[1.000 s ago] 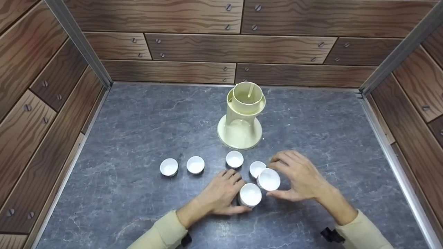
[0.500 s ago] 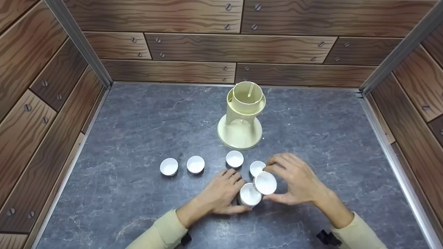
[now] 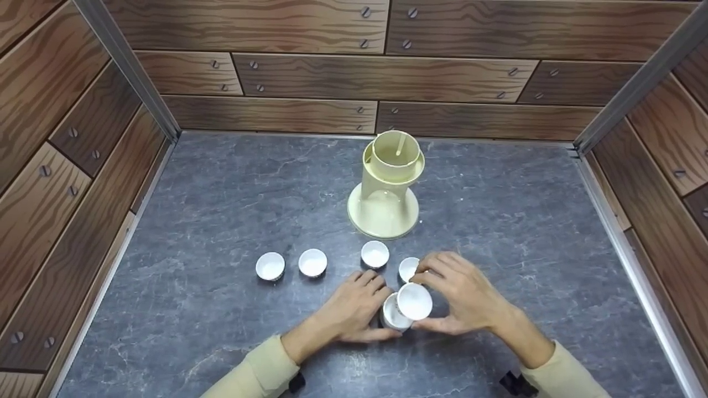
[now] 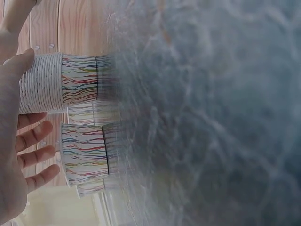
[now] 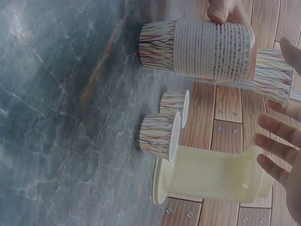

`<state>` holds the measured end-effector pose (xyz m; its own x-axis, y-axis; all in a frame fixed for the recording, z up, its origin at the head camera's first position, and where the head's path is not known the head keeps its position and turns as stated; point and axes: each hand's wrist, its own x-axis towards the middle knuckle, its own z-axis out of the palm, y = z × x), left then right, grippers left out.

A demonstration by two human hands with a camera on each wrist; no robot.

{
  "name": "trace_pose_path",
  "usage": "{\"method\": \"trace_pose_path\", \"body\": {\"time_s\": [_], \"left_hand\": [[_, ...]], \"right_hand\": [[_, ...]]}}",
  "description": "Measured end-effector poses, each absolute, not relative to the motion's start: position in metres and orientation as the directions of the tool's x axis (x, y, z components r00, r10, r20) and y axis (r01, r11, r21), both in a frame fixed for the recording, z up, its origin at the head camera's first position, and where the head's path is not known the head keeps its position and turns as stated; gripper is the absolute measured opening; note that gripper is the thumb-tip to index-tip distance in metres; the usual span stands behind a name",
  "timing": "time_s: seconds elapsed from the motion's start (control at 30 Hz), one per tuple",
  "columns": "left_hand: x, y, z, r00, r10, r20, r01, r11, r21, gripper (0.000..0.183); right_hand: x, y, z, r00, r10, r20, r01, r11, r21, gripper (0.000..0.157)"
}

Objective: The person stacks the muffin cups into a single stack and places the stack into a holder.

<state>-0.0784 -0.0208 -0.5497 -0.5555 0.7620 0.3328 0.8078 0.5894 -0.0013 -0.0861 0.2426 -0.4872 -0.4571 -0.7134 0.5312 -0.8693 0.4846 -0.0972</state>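
Observation:
My left hand grips a tall stack of nested paper cups, white with wavy coloured lines, standing upright on the table. Between thumb and fingers, my right hand holds a single paper cup, mouth up. That cup overlaps the right side of the stack's top in the head view. In the right wrist view its base is close above the stack's top rim. One loose cup stands just beyond, partly covered by my right fingers. Another loose cup sits past my left fingertips.
Two more paper cups, a left one and a right one, stand upright to the left. Behind the cups rises a pale yellow cylindrical holder on a round base. Wood-patterned walls enclose the grey marbled table.
My right hand has moved left and nearer to me, carrying its cup from beside the stack to over the stack's right side. The left hand and the loose cups have stayed put.

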Motion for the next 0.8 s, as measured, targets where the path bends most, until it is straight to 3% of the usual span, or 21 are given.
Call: {"method": "trace_pose_path", "body": {"time_s": [0.8], "left_hand": [[-0.079, -0.021, -0.551, -0.560, 0.760, 0.329, 0.809, 0.588, 0.020, 0.068]], "right_hand": [[-0.082, 0.234, -0.498, -0.458, -0.730, 0.508, -0.871, 0.484, -0.090, 0.062]]}}
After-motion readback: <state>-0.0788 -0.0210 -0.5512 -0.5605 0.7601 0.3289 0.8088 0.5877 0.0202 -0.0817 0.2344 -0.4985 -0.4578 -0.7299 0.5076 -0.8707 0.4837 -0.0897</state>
